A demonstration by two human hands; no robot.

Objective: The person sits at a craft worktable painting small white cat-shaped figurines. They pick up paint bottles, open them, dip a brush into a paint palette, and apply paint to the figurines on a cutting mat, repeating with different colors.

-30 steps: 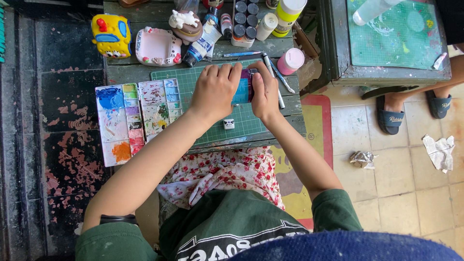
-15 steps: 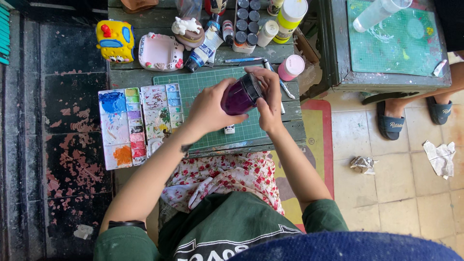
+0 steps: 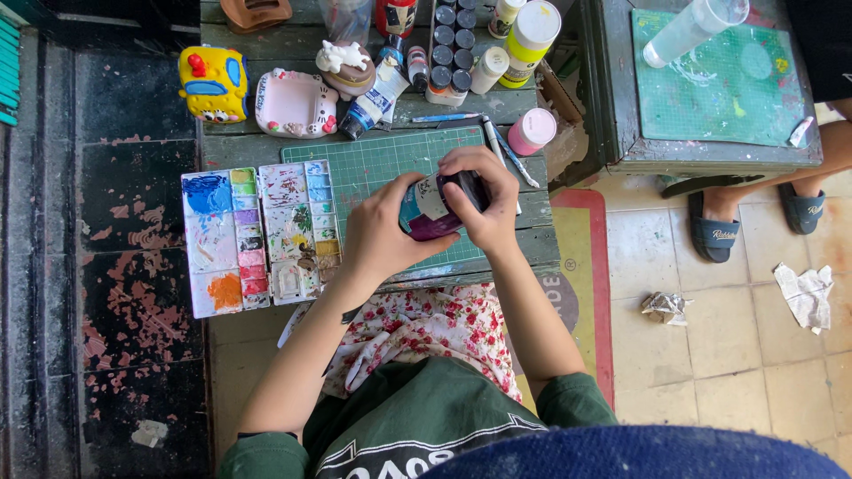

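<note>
Purple paint bottle (image 3: 435, 208): glossy plastic w/ paper label. Cutting mat (image 3: 373, 168) matt green; table (image 3: 266, 146) rough, worn wood. Palette (image 3: 257, 235): smooth plastic, paint-smeared.

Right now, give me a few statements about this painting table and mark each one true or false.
1. Both hands hold the purple bottle. True: left hand and right hand grip it.
2. The palette lies right of the green mat. False: it lies left of it.
3. A yellow figurine stands at the table's far left. True.
4. The pink cup is in the left hand. False: it stands on the table, beyond the right hand.
5. Crumpled paper lies on the tiled floor. True.
</note>
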